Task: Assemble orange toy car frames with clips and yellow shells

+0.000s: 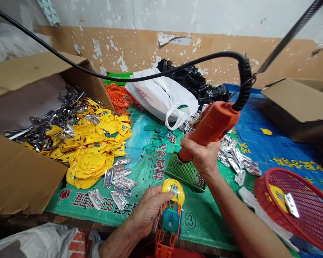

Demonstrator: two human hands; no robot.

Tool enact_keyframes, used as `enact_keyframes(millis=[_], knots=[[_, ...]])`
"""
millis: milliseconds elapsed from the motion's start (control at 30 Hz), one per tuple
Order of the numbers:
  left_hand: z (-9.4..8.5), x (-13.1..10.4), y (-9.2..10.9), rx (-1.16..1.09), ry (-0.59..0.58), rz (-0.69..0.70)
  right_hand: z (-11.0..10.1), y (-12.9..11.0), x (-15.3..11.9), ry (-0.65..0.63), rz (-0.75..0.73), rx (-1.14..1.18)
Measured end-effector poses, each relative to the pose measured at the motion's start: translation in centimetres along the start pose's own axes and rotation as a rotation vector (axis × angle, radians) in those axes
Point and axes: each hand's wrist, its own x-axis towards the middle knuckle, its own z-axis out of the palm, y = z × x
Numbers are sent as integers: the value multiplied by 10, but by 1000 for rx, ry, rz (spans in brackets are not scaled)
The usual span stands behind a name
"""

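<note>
My left hand (pixel 148 210) grips a toy assembly near the table's front edge. The assembly has a yellow cover (pixel 174 190) at its top, an orange frame (pixel 165 247) and a teal centre piece (pixel 170 219). My right hand (pixel 203 154) is wrapped round an orange-red power screwdriver (pixel 210 123), tilted with its lower end over a green basket (pixel 174 166) of small metal screws. The tool's tip is hidden from view. A black cable (pixel 150 76) runs from its top, which hangs on a spring (pixel 288 36).
At left, a cardboard box (pixel 16 175) spills dark parts and yellow covers (pixel 90 163). Silver plates (pixel 123 181) lie near them. Behind are orange frames (pixel 118 96), a white bag (pixel 161 95) and black parts (pixel 185 77). A red basket (pixel 307 215) and another box (pixel 298 100) stand right.
</note>
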Motion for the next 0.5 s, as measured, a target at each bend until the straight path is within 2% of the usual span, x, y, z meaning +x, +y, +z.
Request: enact_keyframes(millis=[233,500], knots=[[2,-1,2,-21,16,-8,2,-2,-3,9,-33,-15],[-6,3,-7,-15,12,20,2,-2,-3,35,-29,-16]])
